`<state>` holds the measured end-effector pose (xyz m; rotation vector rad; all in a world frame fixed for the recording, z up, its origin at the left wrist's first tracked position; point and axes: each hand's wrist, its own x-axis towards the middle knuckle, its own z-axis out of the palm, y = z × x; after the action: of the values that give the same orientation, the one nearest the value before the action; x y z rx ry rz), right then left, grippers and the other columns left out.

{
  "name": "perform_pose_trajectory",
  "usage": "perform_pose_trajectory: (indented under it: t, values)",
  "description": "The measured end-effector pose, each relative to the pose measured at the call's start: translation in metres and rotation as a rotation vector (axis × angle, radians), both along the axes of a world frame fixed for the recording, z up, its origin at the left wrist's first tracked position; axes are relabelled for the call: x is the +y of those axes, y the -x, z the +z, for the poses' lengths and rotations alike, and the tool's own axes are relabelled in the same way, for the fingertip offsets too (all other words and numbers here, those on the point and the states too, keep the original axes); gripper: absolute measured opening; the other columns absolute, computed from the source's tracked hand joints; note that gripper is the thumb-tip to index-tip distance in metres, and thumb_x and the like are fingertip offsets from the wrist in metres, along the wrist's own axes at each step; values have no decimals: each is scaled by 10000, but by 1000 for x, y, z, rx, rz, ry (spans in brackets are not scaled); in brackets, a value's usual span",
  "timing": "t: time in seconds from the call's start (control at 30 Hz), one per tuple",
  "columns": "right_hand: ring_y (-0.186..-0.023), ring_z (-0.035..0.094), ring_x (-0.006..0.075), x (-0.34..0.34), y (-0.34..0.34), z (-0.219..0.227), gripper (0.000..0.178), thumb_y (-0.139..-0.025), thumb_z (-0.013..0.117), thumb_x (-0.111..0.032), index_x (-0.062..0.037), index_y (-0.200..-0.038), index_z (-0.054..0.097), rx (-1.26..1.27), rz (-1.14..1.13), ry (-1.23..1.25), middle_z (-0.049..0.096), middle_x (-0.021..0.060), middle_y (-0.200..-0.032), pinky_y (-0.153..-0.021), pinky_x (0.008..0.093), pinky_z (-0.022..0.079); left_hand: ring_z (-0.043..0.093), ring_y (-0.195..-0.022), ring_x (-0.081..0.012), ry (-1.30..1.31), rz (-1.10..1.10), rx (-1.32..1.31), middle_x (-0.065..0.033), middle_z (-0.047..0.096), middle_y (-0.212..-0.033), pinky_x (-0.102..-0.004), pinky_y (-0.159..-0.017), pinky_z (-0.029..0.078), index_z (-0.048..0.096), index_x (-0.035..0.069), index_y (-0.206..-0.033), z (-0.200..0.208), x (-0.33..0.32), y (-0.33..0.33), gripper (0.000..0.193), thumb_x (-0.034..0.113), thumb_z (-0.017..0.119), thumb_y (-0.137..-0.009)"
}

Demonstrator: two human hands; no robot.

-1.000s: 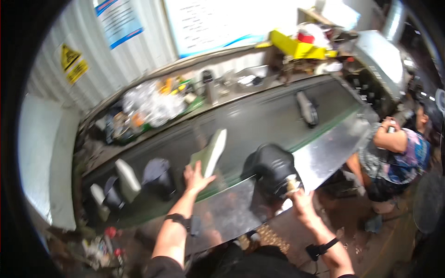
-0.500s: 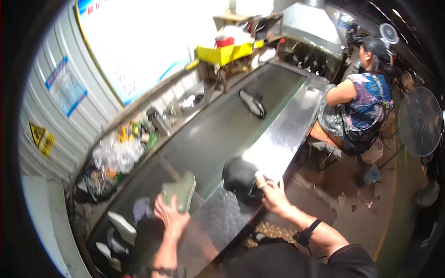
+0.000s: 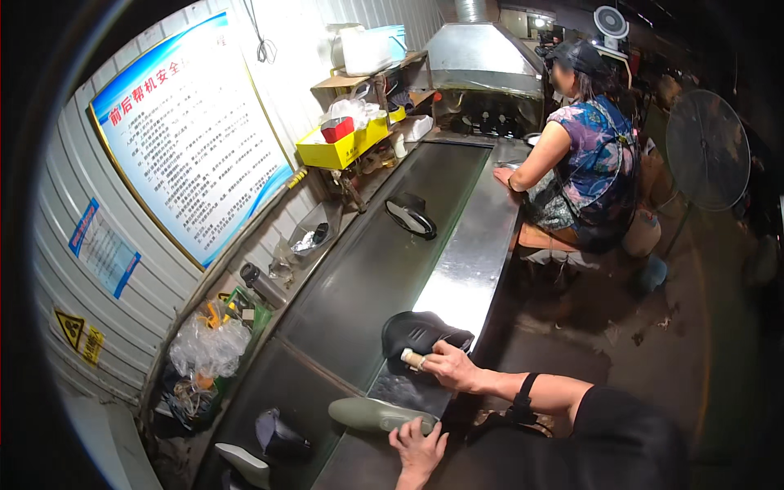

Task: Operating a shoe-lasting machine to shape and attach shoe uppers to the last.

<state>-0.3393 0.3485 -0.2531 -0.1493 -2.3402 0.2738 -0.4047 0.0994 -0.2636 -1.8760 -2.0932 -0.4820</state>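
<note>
Black shoe upper (image 3: 425, 333) sits on the steel bench (image 3: 469, 278) edge; my right hand (image 3: 447, 365) fingers are closed around a pale brush handle (image 3: 412, 358) against it. Left hand (image 3: 419, 445) fingers press the grey-green rubber sole (image 3: 377, 414) flat. Sole and upper appear not yet joined.

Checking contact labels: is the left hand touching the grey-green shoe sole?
Touching. The head view shows the left hand with fingertips resting on the near end of the grey-green sole, with no gap visible.
</note>
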Motion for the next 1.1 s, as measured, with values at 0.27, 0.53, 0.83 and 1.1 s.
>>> perform_pose_trajectory:
  t: [0.27, 0.53, 0.83, 1.1]
  values:
    - [-815, 633, 222, -2, -11, 78, 328, -721, 803, -21, -68, -1032, 710, 288, -132, 425, 690, 41, -859, -704, 322, 514, 519, -1224, -218, -317, 320, -2085, -129, 472, -1430, -348, -999, 437, 313, -72, -1436, 66, 57, 56, 739, 96, 733, -851]
    - [-896, 654, 283, -36, -19, 119, 287, -718, 762, 62, -12, -993, 721, 389, -104, 243, 710, 91, -903, -779, 352, 530, 670, -950, -182, -408, 78, -2074, -86, 685, -1052, -304, -840, 553, 642, -9, -1154, 114, 83, 28, 280, 110, 677, -903]
    - [-908, 667, 118, -47, -25, 126, 412, -867, 725, -7, -20, -1265, 619, 475, -190, 1115, 707, 76, -1056, -828, 274, 535, 664, -993, -255, -637, 34, -1910, -152, 662, -1102, -367, -934, 539, 599, -81, -1169, 119, 84, 25, 320, 60, 665, -890]
    - [-1064, 527, 101, -19, -67, 84, 848, -845, 792, -135, -33, -1518, 285, -14, 168, 1206, 557, 72, -1157, -910, 304, 473, 617, -1123, -273, -345, -147, -2120, -176, 647, -1164, -375, -983, 498, 586, -34, -1210, 134, 92, 44, 468, 385, 471, -1036]
